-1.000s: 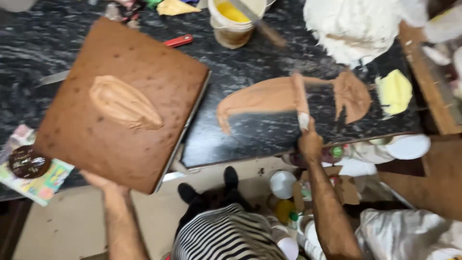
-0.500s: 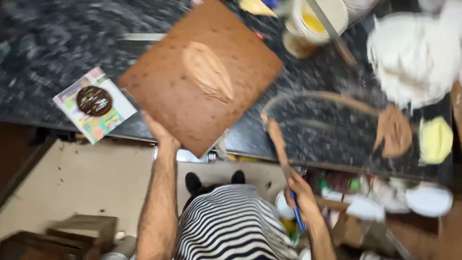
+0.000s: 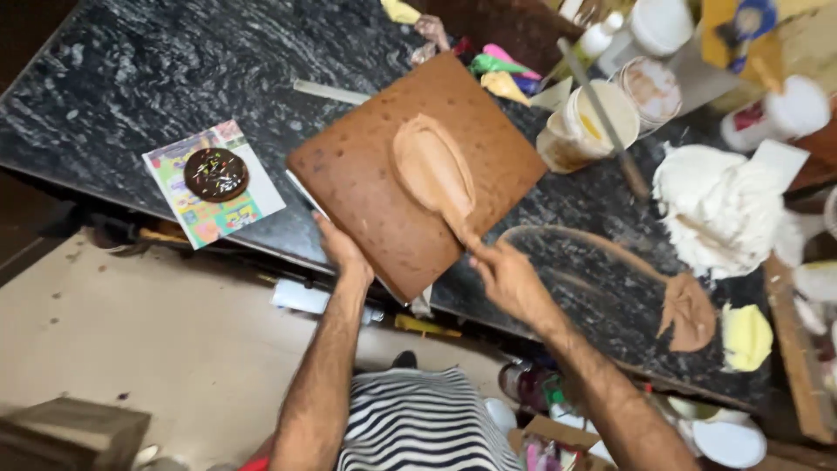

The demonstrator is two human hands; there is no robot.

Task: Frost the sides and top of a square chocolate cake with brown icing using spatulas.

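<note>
- My left hand point(image 3: 342, 253) grips the near edge of the cake point(image 3: 417, 170); it sits on the surface point(image 3: 131, 78) with that corner hanging past the edge.
- My right hand point(image 3: 510, 279) is closed on a spatula point(image 3: 462, 228), its blade in the brown cream point(image 3: 433, 166) on top.
- Press too hard and the overhanging corner could tip or the sponge tear — I think that is the main risk.
- The dark stone surface is crowded: white cream heap point(image 3: 719, 209), tubs point(image 3: 584, 126), a small cake on a card point(image 3: 215, 174).
- Below — bare floor point(image 3: 174, 349), clutter.

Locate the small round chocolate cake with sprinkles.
Head view, left side: the small chocolate cake sits on a colourful card on the dark counter, left of the brown slab.
</note>
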